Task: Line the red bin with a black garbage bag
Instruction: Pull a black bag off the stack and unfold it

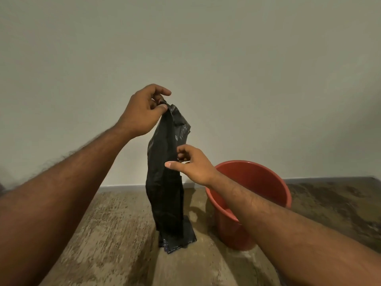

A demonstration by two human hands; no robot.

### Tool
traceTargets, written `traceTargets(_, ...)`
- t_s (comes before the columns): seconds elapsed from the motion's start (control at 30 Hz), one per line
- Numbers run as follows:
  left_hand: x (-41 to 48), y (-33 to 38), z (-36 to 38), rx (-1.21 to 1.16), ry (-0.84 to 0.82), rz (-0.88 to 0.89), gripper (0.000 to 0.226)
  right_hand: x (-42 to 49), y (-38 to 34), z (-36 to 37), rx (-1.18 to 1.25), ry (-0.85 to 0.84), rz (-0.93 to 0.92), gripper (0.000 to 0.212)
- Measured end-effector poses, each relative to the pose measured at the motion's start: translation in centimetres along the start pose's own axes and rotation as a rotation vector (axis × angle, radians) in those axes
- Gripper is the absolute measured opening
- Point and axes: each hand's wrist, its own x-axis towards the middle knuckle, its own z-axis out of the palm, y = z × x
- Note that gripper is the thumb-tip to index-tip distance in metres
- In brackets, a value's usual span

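A black garbage bag [165, 182] hangs down as a long, partly folded strip, its lower end reaching the floor. My left hand [142, 112] pinches the bag's top end, held high in front of the wall. My right hand [191, 164] is lower, fingers curled against the bag's right edge at mid-height, thumb stretched out to the left. The red bin [263, 182] stands upright on the floor to the right of the bag, open and with nothing visible inside. My right forearm crosses over the bin's near rim.
A plain pale wall [226, 58] fills the background, meeting the floor at a grey skirting strip [121, 187]. The floor [107, 234] is mottled brown stone or concrete.
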Motion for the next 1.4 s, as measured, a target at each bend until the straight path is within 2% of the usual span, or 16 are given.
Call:
traceTargets(0.07,-0.1,-0.2,-0.6,-0.122,-0.066,-0.034,0.034,0.0,0.0,0.0,0.001,-0.031,-0.042,0.034)
traceTargets(0.13,-0.5,-0.3,-1.2,-0.167,-0.17,-0.051,0.037,-0.3,-0.2,-0.2,0.137,-0.015,-0.027,0.048)
traceTargets(0.23,-2.0,-0.1,-1.4,-0.049,-0.323,-0.045,0.042,-0.1,-0.7,-1.3,0.418,0.088,0.193,0.07)
traceTargets(0.33,-4.7,1.0,0.3,-0.008,-0.501,-0.04,0.04,0.3,-0.9,-1.7,0.677,-0.045,0.45,0.083)
traceTargets(0.4,-6.9,1.7,2.1,-0.041,-0.584,-0.026,0.039,0.1,-0.7,-1.6,0.718,-0.171,0.492,0.057)
traceTargets(0.47,-9.0,2.0,3.7,-0.013,-0.626,0.024,0.037,0.2,-0.3,-1.4,0.695,-0.181,0.541,0.031)
traceTargets(0.6,-12.3,2.1,5.7,0.162,-0.697,0.184,0.031,0.1,0.0,-1.5,0.354,-0.233,0.644,0.027)
traceTargets(0.67,-13.7,2.1,6.4,0.243,-0.697,0.258,0.029,0.0,0.0,-1.0,0.345,-0.157,0.654,0.016)
traceTargets(0.77,-15.5,1.9,7.5,0.306,-0.633,0.392,0.026,0.3,0.2,-0.9,0.546,0.069,0.618,0.005)
traceTargets(0.93,-17.3,0.7,7.8,0.328,-0.417,0.498,0.011,1.2,-0.7,-2.7,0.94,0.258,0.503,0.023)
traceTargets(1.03,-18.3,-1.1,7.9,0.333,-0.281,0.563,0.008,1.5,-0.8,-3.3,1.072,0.376,0.459,0.023)
traceTargets(1.13,-18.9,-3.2,7.0,0.33,-0.144,0.513,0.012,1.5,-0.5,-3.8,1.13,0.431,0.437,0.027)
traceTargets(1.2,-19.1,-4.2,6.1,0.26,-0.061,0.401,0.011,1.5,-0.2,-4.0,1.147,0.427,0.42,0.03)
traceTargets(1.3,-18.1,-3.9,5.6,-0.049,0.148,0.018,0.02,1.8,-0.2,-3.5,1.149,0.36,0.388,0.029)
traceTargets(1.37,-16.0,-3.6,6.0,-0.096,0.258,-0.245,0.035,1.9,-0.3,-2.9,1.118,0.294,0.372,0.028)
traceTargets(1.4,-14.6,-3.5,6.1,-0.06,0.22,-0.354,0.047,1.9,-0.5,-2.4,1.107,0.262,0.368,0.027)
